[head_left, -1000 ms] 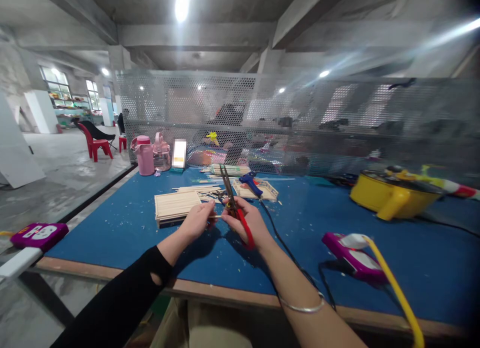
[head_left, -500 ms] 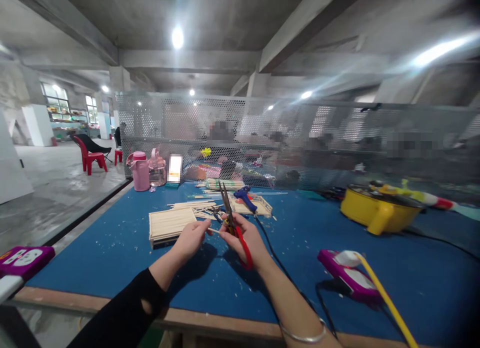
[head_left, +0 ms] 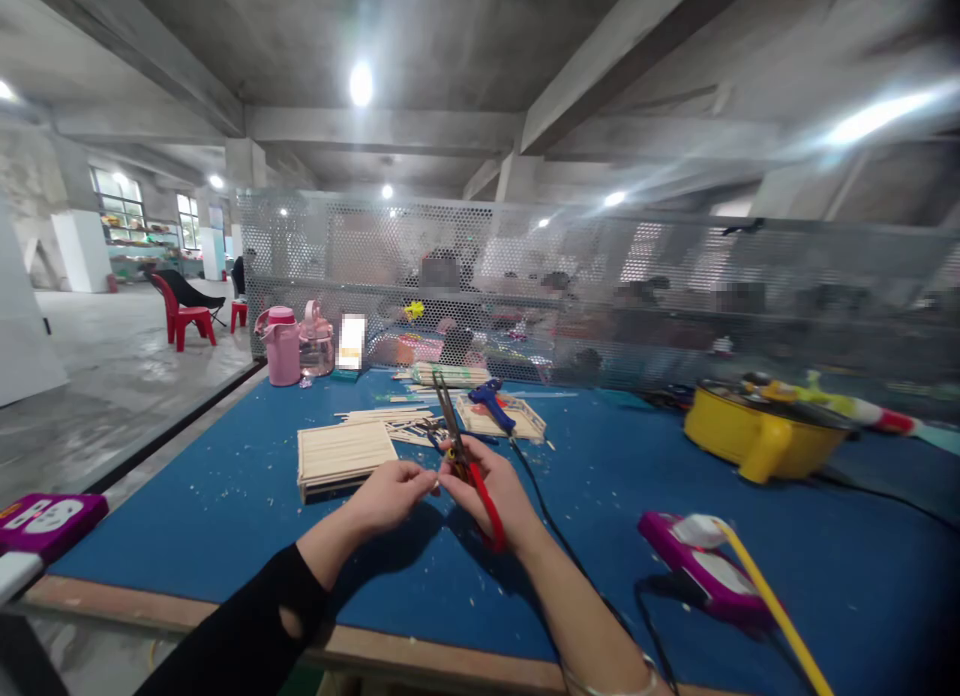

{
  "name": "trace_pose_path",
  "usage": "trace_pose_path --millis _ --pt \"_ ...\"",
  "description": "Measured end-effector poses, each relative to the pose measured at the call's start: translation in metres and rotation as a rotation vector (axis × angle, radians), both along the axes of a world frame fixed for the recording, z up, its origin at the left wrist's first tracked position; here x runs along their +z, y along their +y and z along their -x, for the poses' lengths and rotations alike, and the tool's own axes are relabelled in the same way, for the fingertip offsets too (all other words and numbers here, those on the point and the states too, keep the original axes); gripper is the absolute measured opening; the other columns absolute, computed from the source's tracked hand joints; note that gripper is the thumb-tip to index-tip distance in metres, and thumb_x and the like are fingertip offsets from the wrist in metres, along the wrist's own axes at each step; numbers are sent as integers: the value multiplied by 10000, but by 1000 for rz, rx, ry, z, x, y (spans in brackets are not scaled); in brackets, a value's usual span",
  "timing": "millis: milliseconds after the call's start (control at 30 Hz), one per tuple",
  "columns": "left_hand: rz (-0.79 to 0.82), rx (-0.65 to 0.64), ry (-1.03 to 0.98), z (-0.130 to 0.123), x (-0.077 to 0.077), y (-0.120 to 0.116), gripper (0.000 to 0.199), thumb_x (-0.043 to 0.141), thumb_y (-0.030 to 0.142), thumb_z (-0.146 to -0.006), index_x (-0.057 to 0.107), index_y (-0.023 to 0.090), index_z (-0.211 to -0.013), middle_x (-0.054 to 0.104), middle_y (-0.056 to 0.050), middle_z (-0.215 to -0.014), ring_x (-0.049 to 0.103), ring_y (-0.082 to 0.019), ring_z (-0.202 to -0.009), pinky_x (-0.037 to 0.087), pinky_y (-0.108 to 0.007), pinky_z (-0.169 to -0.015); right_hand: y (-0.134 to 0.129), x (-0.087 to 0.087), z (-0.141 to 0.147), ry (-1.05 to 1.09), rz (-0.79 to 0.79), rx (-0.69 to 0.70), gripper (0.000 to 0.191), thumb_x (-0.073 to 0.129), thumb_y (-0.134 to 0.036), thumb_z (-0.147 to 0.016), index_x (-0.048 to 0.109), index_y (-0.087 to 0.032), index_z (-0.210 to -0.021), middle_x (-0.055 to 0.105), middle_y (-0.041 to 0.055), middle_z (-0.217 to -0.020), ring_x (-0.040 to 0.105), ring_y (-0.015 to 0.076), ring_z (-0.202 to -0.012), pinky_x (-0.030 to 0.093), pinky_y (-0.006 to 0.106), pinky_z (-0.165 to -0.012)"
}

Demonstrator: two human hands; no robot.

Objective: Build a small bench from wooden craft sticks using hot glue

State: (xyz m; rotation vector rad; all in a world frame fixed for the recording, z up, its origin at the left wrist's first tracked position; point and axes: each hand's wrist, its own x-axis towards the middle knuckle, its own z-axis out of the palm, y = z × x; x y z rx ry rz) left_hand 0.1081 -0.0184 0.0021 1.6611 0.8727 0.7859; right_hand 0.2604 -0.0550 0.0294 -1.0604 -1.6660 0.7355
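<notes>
My right hand [head_left: 491, 491] is wrapped around scissors [head_left: 480, 496] with red handles, their long dark blades pointing up and away over the table. My left hand [head_left: 390, 496] is closed in a pinch, its fingertips almost meeting those of the right. A small pale end of a thin wooden stick [head_left: 436, 484] shows between them; most of it is hidden by the fingers. Just beyond my left hand lies a flat box of pale sticks [head_left: 345, 450] with a dark base. Loose sticks [head_left: 386, 416] are scattered behind it.
A blue glue gun [head_left: 493, 404] rests on a small stick frame [head_left: 529, 423], its cable running toward me. To the right are a yellow pot [head_left: 731, 441] and a purple power strip [head_left: 709, 566]. A pink jug [head_left: 283, 351] stands by the mesh partition [head_left: 360, 246].
My hands have come closer together, and the stick that showed between them is now mostly covered. My left hand has shifted slightly right and nearer. The camera view has moved a little.
</notes>
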Motion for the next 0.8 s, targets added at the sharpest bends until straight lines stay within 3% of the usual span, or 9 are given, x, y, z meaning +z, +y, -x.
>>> trace_pose_path --millis 133,267,500,667,800 --pt "20 -101 -56 1 4 -4 513 490 599 -697 610 107 -781 302 71 -480 233 -55 -429 149 -233 -440 1 -2 0 92 27 22 321 615 -243 -654 475 -184 -937 537 -32 -666 514 100 -536 421 232 -526" --pt "2 -56 -120 1 7 -4 482 570 569 -654 634 98 -733 342 61 -470 237 -54 -445 168 -233 -457 4 -4 0 116 7 19 347 620 -279 -667 470 -191 -968 529 -25 -704 519 106 -575 431 239 -548" --pt "-71 148 -334 4 12 2 449 615 490 -654 666 107 -884 539 -1 -605 389 -81 -532 299 -220 -526 4 -3 -8 -204 -54 -94 406 662 -305 -631 514 -184 -990 557 1 -765 522 145 -667 448 286 -645" --pt "-197 168 -366 7 16 4 338 606 425 -683 671 119 -810 614 -31 -703 492 -128 -658 370 -235 -625 1 -1 -4 -391 -140 -86 451 674 -344 -630 546 -186 -1033 592 63 -965 558 202 -835 450 343 -757" --pt "-271 193 -319 9 16 4 242 579 342 -715 673 128 -778 641 -45 -752 528 -154 -721 391 -247 -663 2 -3 -1 -459 -213 -90 492 683 -373 -629 550 -203 -1072 589 71 -996 561 210 -876 447 349 -779"
